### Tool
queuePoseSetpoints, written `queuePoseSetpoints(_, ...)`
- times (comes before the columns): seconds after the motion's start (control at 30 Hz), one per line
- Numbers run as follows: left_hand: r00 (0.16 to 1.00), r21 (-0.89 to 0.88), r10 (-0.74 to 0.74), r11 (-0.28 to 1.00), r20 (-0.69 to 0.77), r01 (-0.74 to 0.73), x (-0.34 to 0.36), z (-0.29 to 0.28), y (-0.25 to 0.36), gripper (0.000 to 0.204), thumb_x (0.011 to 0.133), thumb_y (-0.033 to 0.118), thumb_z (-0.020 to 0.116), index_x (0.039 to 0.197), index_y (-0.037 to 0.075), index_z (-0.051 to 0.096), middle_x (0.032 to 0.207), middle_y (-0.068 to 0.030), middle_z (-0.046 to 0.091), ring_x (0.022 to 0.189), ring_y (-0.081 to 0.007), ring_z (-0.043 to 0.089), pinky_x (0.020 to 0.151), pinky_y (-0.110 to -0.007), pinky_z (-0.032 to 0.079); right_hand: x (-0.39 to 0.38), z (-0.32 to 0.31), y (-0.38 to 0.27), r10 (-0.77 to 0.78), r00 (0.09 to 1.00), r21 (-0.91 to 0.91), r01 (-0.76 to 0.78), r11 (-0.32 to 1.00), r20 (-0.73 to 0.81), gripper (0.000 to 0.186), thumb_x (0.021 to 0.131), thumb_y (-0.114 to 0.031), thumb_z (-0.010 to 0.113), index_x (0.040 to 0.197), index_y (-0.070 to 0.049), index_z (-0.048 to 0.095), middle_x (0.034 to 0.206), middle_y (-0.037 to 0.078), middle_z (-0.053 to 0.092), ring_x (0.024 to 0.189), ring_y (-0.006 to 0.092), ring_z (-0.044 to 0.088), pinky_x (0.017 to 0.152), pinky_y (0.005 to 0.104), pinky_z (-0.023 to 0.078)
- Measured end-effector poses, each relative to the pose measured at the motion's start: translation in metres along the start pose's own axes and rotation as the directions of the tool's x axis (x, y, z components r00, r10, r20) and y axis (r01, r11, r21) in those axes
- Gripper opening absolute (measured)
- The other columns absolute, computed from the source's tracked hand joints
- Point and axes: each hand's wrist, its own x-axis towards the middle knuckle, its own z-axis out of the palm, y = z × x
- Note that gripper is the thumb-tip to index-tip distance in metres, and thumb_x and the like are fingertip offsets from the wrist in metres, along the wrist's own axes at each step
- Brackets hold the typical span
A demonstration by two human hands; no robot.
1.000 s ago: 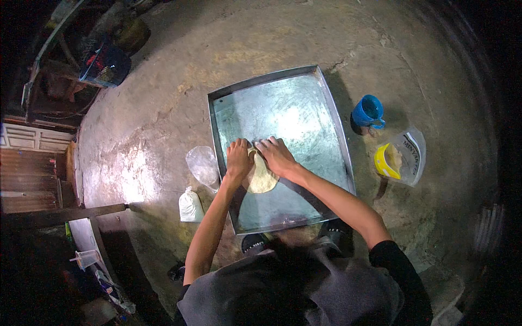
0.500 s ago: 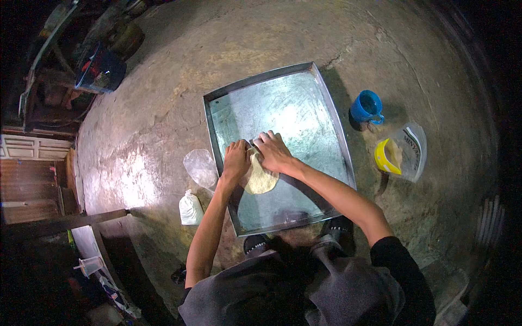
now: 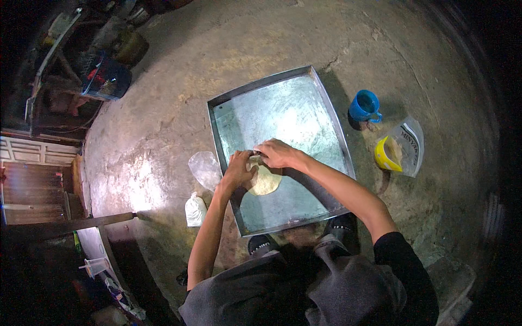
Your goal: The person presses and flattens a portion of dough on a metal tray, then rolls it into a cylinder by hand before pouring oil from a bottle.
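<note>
A flat, pale round of dough [image 3: 265, 183] lies in the near left part of a large square metal tray [image 3: 321, 202] on the floor. My left hand [image 3: 239, 169] bends over the dough's left and far edge, its fingers curled and its thumb on the dough. At the far edge my right hand [image 3: 277, 154] has its fingers bent down and closed on the dough. The two hands nearly meet there, and the fingertips are partly hidden.
A clear plastic bag [image 3: 205, 170] and a tied bag of white powder [image 3: 194, 211] are left of the tray. To its right stand a blue mug [image 3: 364, 105] and an opened yellow-and-clear pouch [image 3: 389, 154]. My feet touch the near side. A basket [image 3: 106, 77] sits far left.
Both hands have come slightly nearer to me, and the right hand has turned flatter over the dough's far edge. More of the dough's round shape shows. The view has shifted slightly.
</note>
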Motion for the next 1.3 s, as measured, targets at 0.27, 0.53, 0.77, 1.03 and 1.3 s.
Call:
queuePoseSetpoints(0.27,0.963,-0.306,-0.147,0.928,0.225,0.213,-0.010,-0.013,0.007,0.031,0.090,0.018,0.073,0.116,0.002,0.069,0.096,-0.0192,0.070,0.097,-0.0419,0.067,0.087,-0.048,0.053,-0.033,-0.002,-0.033,-0.035,0.999,0.125,0.039,0.991,-0.039,0.030,0.091,-0.012,0.064,0.118,0.001,0.064,0.115,0.021,0.067,0.107,0.0409,0.065,0.093,0.0477,0.053)
queuePoseSetpoints(0.53,0.993,-0.066,0.099,0.993,0.068,-0.095,-0.067,-0.031,0.074,0.023,0.087,0.009,0.068,0.109,0.004,0.069,0.094,-0.0173,0.071,0.093,-0.0359,0.068,0.087,-0.046,0.053,-0.102,0.028,-0.049,-0.100,0.978,0.092,0.119,0.989,-0.182,0.046,0.088,-0.023,0.077,0.127,-0.004,0.062,0.122,0.016,0.068,0.112,0.0403,0.062,0.100,0.0489,0.048)
queuePoseSetpoints(0.77,0.999,-0.157,0.028,0.987,0.040,-0.021,-0.081,-0.040,0.101,0.023,0.091,0.008,0.068,0.113,0.003,0.069,0.095,-0.0177,0.071,0.088,-0.0378,0.069,0.080,-0.045,0.055,-0.109,0.027,-0.052,-0.039,0.998,0.137,0.032,0.990,0.049,0.039,0.078,-0.005,0.071,0.117,-0.005,0.070,0.103,0.020,0.074,0.098,0.0408,0.069,0.088,0.0485,0.053)
queuePoseSetpoints(1.03,0.942,-0.362,-0.152,0.895,0.300,0.260,-0.056,-0.074,0.138,0.025,0.094,0.014,0.070,0.114,-0.001,0.070,0.094,-0.0200,0.074,0.082,-0.0313,0.073,0.074,-0.040,0.056,-0.125,-0.049,-0.077,0.246,0.833,0.216,-0.393,0.894,0.496,0.031,0.088,-0.017,0.071,0.110,0.005,0.067,0.085,0.016,0.073,0.078,0.0203,0.069,0.073,0.0415,0.054)
queuePoseSetpoints(1.3,0.981,-0.127,0.192,0.973,-0.025,-0.194,0.015,-0.068,0.113,0.027,0.092,0.010,0.069,0.118,0.004,0.070,0.111,-0.0191,0.073,0.098,-0.0392,0.071,0.086,-0.046,0.056,-0.110,-0.103,-0.085,0.355,0.935,-0.159,-0.349,0.924,0.007,0.030,0.087,-0.005,0.061,0.115,0.002,0.070,0.109,0.026,0.072,0.105,0.0370,0.071,0.094,0.0477,0.054)
